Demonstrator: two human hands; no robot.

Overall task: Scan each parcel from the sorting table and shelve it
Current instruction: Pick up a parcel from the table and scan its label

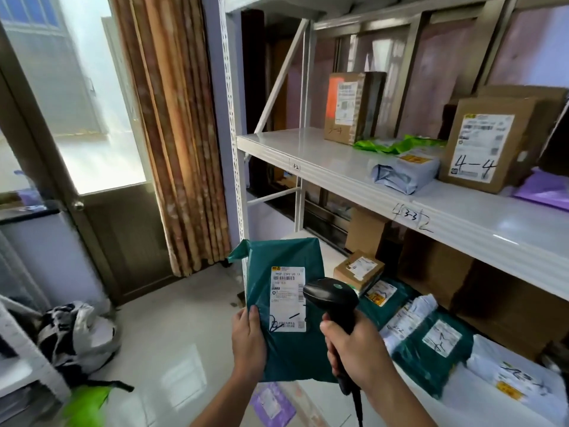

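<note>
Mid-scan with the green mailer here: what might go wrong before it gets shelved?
1. The scanner head sits over the white label's right edge, so the barcode may misread.
2. The left hand pinches only the teal mailer's lower left edge; the soft bag could sag or slip.
3. The scanner's cord hangs below the right hand and may snag.

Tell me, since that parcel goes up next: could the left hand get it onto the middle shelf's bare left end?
Probably yes. The left hand holds the green parcel just below the shelf, whose left end lies bare; the boxes stand farther right.
</note>
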